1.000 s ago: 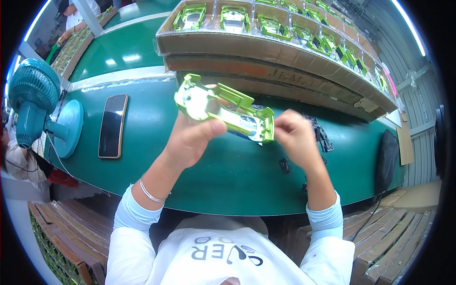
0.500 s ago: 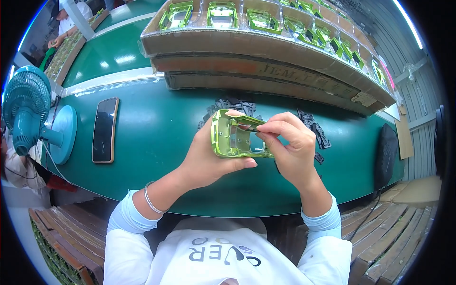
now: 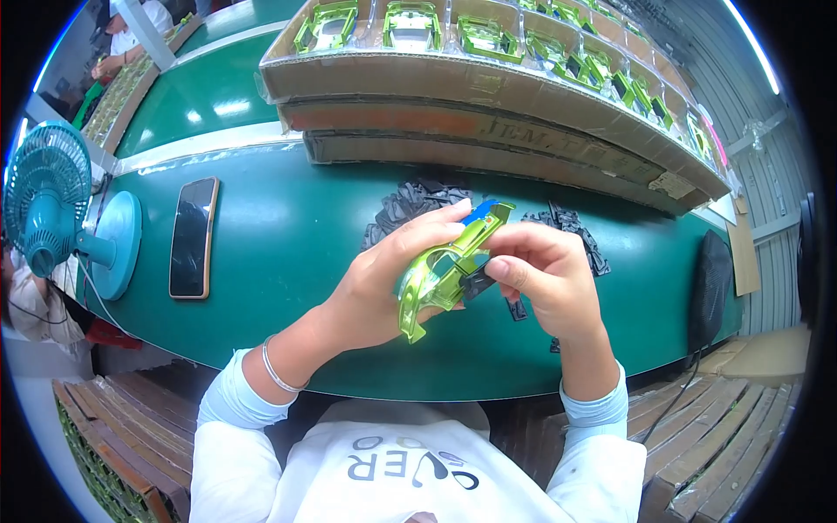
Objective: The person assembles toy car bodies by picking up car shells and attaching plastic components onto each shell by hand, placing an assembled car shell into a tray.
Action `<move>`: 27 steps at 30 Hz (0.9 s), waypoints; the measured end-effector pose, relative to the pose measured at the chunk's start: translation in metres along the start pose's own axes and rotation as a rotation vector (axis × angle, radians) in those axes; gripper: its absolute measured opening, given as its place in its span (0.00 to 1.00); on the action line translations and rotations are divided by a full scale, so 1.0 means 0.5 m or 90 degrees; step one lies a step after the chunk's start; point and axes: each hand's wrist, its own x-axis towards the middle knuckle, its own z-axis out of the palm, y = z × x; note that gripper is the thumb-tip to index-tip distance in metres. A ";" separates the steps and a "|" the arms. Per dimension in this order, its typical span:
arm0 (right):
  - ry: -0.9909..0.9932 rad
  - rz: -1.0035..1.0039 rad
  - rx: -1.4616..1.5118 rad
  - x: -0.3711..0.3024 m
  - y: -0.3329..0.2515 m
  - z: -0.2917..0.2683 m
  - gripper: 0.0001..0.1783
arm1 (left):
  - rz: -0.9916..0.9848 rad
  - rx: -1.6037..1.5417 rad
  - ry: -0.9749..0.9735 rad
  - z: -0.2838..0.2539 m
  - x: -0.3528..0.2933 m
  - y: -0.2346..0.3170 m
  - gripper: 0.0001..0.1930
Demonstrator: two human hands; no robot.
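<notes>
My left hand [image 3: 377, 277] is closed around a glossy green toy car body shell [image 3: 415, 305], tipped on its side above the table. A patch of blue shows at the shell's far end. My right hand [image 3: 554, 277] pinches a small black plastic part [image 3: 476, 281] between thumb and forefinger, against the shell's right side. Whether that part is seated in the shell I cannot tell. Just beyond the hands lies a pile of black plastic parts [image 3: 410, 211]. A second black pile [image 3: 580, 234] sits behind my right hand, and a loose black piece [image 3: 517, 309] lies beside it.
Across the far side, stacked cardboard boxes [image 3: 375, 87] hold more green shells [image 3: 411, 26] in compartments. A phone [image 3: 193, 240] and a teal fan [image 3: 52, 205] stand left on the green table [image 3: 270, 235]. At right is a black pouch [image 3: 709, 283]. Another person [image 3: 131, 39] sits far left.
The green shell has turned from showing its hollow inside to standing on its side. My left fingers now lie over its top, and my right hand has shifted slightly right and down.
</notes>
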 end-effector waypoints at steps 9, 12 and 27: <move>0.054 0.107 0.054 0.004 0.023 0.028 0.07 | 0.075 0.115 -0.012 0.010 -0.009 0.004 0.26; 0.048 0.102 0.066 0.006 0.036 0.023 0.07 | 0.095 0.138 -0.025 0.015 -0.008 -0.008 0.26; 0.057 -0.209 -0.295 0.001 0.042 0.050 0.07 | 0.099 0.126 0.005 0.016 -0.011 -0.014 0.27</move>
